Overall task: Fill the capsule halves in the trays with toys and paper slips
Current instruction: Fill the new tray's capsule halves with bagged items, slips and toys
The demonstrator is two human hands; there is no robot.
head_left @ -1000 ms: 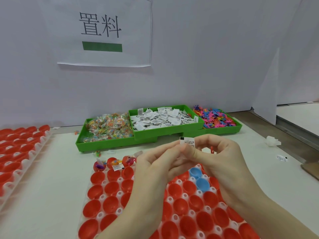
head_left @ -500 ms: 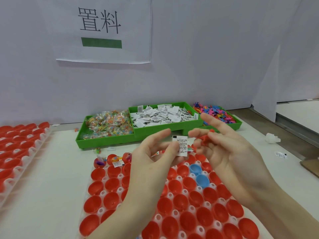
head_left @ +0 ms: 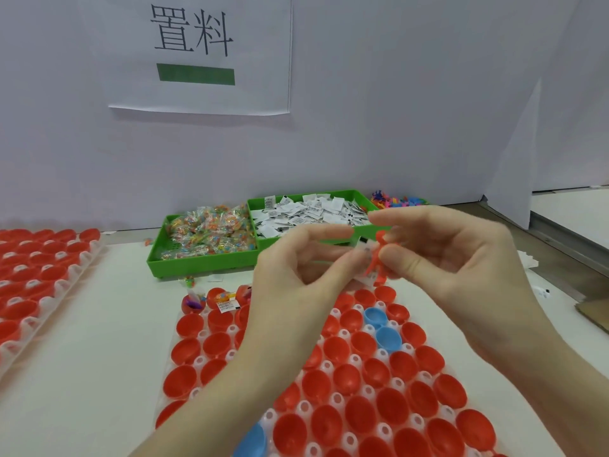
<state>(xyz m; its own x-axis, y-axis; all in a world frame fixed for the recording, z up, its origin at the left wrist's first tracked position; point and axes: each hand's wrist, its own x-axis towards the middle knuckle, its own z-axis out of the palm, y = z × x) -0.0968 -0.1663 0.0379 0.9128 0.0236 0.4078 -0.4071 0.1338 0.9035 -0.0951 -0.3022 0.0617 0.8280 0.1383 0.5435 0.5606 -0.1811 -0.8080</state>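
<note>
Both hands meet: left hand (head_left: 296,258) pinches paper slip (head_left: 366,249), right hand (head_left: 461,258) pinches red toy (head_left: 377,258).

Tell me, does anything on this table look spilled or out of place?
Yes. A small wrapped toy and a paper slip lie loose on the table in front of the green bin. Another stray slip lies at the right.
</note>
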